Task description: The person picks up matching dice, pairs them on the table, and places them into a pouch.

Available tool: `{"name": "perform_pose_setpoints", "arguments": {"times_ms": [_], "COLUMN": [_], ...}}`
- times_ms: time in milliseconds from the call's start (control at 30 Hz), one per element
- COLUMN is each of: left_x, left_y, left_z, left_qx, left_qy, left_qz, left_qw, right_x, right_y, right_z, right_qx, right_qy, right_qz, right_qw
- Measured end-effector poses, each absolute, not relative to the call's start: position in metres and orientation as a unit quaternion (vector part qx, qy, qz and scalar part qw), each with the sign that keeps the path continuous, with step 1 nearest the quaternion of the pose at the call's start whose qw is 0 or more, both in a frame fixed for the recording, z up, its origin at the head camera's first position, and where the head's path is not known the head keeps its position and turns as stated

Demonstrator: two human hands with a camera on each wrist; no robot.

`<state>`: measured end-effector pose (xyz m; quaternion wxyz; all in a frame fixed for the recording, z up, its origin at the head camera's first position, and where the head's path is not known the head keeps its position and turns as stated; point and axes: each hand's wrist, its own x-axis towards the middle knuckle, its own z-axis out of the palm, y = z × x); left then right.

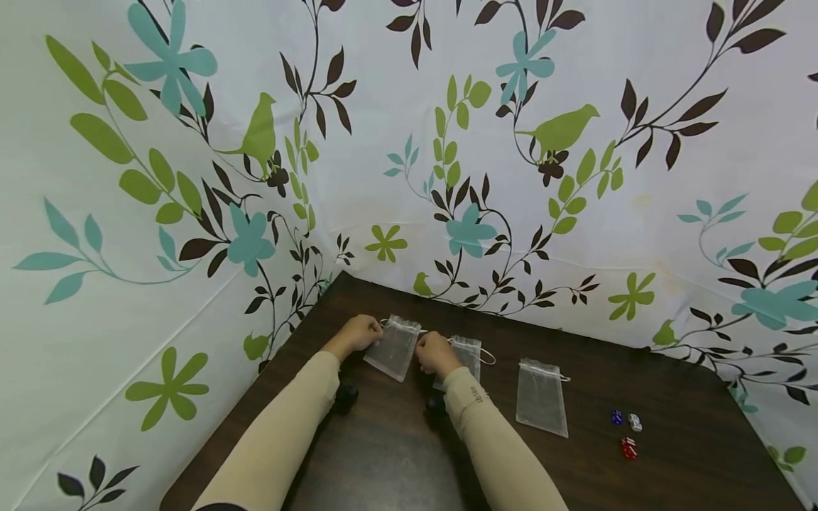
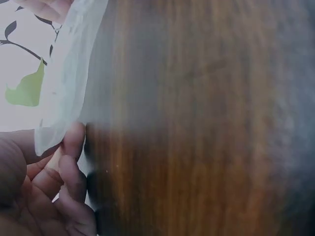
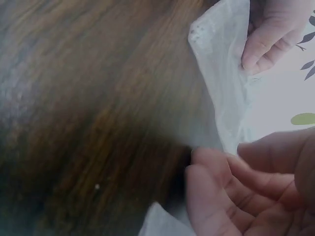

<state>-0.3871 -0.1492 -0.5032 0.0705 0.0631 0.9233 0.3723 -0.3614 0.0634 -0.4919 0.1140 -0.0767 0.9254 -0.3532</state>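
Note:
A sheer white drawstring pouch (image 1: 391,353) lies toward the far left of the dark table, between both hands. My left hand (image 1: 361,333) pinches the pouch's left edge near its cord; thumb and curled fingers close on the sheer fabric (image 2: 66,83) in the left wrist view. On the opposite side, my right hand (image 1: 437,353) pinches the right edge between thumb and fingers, as the right wrist view shows at the pouch (image 3: 221,73). Partly behind the right hand lies a second sheer pouch (image 1: 469,349) with a loose white cord.
A third sheer pouch (image 1: 540,399) lies flat farther right on the brown table (image 1: 383,454). Beyond it are small blue dice (image 1: 616,417), silvery-white dice (image 1: 635,422) and red dice (image 1: 629,448). A patterned cloth wall (image 1: 358,177) borders the table's back and left.

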Motion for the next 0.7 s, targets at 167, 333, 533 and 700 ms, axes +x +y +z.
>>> {"name": "perform_pose_setpoints", "arguments": {"times_ms": [167, 333, 533, 700], "left_x": [-0.388, -0.391, -0.394, -0.393], "left_y": [-0.150, -0.152, -0.153, -0.151], "left_z": [-0.506, -0.509, -0.515, -0.510], "left_qx": [0.076, 0.092, 0.122, 0.122], "left_qy": [0.915, 0.901, 0.865, 0.851], "left_qz": [0.392, 0.422, 0.485, 0.508], "left_qw": [0.059, 0.052, 0.050, 0.053], "right_x": [-0.362, -0.364, -0.366, -0.368], "right_y": [0.066, 0.068, 0.069, 0.070], "right_z": [-0.494, -0.497, -0.498, -0.499], "right_qx": [-0.057, -0.029, -0.001, 0.012], "right_qy": [0.906, 0.875, 0.835, 0.811], "right_qz": [-0.400, -0.461, -0.527, -0.563], "right_qw": [0.125, 0.144, 0.156, 0.160]}}
